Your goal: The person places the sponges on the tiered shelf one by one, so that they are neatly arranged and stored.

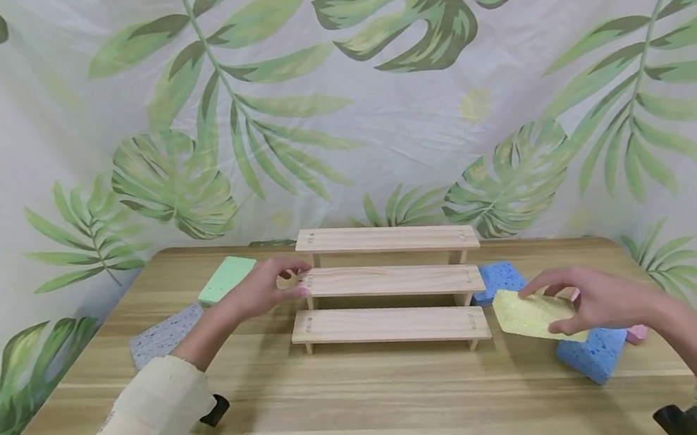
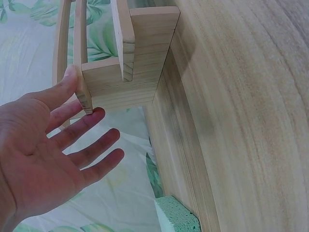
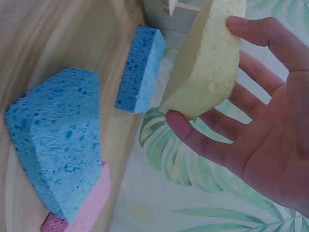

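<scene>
A three-tier wooden stepped shelf [image 1: 391, 323] stands on the table. My left hand [image 1: 269, 286] pinches the left end of its middle board [image 2: 83, 89], thumb on one face and fingertips at the other; the remaining fingers are spread. My right hand [image 1: 612, 296] grips a yellow sponge [image 1: 527, 313] by its edges, between thumb and fingers, at the shelf's right side. In the right wrist view the yellow sponge [image 3: 207, 63] is raised above the table level of two blue sponges, one nearer [image 3: 67, 135] and one farther [image 3: 140, 70].
A green sponge [image 1: 226, 278] and a grey speckled sponge [image 1: 166, 334] lie on the table [image 1: 319, 419] left of the shelf. One blue sponge [image 1: 498, 280] sits by the shelf's right end; another [image 1: 593, 356] leans over a pink sponge [image 1: 637, 334]. A leaf-patterned curtain [image 1: 378, 136] hangs behind.
</scene>
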{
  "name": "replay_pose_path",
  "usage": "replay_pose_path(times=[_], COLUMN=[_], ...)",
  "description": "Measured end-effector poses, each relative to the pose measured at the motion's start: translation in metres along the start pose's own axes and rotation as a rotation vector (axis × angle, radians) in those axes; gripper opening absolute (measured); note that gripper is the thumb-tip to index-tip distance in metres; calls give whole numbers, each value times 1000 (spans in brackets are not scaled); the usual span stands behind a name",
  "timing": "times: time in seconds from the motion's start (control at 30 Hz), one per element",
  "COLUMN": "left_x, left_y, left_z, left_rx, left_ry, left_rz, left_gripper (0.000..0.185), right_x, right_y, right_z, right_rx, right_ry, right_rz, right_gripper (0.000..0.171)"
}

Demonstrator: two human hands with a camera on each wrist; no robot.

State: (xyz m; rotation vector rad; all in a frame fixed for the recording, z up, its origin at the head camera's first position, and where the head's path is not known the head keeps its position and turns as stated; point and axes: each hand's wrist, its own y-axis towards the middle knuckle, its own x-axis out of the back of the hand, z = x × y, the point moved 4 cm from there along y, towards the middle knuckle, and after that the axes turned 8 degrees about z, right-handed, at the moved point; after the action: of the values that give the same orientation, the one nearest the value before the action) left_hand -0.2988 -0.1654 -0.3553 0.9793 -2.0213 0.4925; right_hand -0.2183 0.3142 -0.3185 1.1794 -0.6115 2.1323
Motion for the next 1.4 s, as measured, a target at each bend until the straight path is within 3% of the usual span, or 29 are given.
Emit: replay_pose_path(times=[0.4,0.7,1.13,1.4], left_x=[-1,2,3,3], left_y=[2,2,4,4], left_z=[1,-4,-2,1], left_rx=[2,24,45,43], left_ry=[-9,-21,-22,-28], left_rz=[-4,19,25,29], left_gripper=[43,44,42,43], right_x=[12,27,34,34], right_y=[-2,0,20,32], right_z=[1,7,20,27], right_rx=[54,72,0,25], right_ry=[6,-127,-118,-110], right_rz=[-132,-239,-207,-200], right_gripper=[47,51,43,40])
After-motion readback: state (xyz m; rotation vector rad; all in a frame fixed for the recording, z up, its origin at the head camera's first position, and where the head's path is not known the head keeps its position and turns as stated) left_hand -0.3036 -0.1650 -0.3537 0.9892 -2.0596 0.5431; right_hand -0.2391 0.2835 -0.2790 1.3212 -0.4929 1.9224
